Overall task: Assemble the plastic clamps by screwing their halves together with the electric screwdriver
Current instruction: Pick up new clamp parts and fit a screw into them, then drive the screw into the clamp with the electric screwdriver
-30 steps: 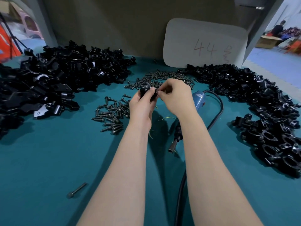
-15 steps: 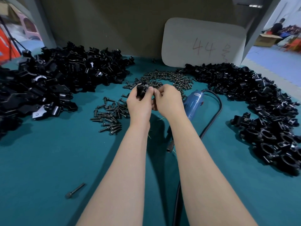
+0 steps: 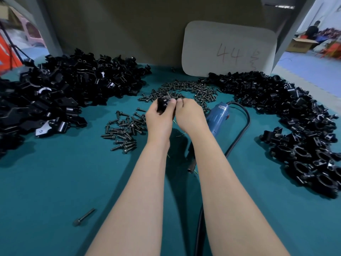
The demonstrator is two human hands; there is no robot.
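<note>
My left hand point(image 3: 159, 119) grips a black plastic clamp point(image 3: 162, 104) above the middle of the green table point(image 3: 55, 182). My right hand point(image 3: 190, 117) touches it from the right, fingertips pinched at the clamp's top, where a small screw seems to sit; the fingers hide it mostly. The blue electric screwdriver point(image 3: 218, 117) lies on the table just right of my right wrist, its black tip point(image 3: 191, 168) pointing toward me. Two heaps of dark screws lie close by: one heap point(image 3: 123, 132) left of my left hand, another heap point(image 3: 191, 90) behind my hands.
A big pile of black clamp halves point(image 3: 64, 93) fills the left of the table. Another pile of black clamps point(image 3: 295, 122) curves along the right. The screwdriver's black cable point(image 3: 239, 137) loops right and runs back toward me. A lone bolt point(image 3: 84, 217) lies near left. A white card point(image 3: 228, 50) leans behind.
Both hands with the clamp have shifted slightly left and away from me. My right fingers have closed in tighter on the clamp's top. The screwdriver has not moved.
</note>
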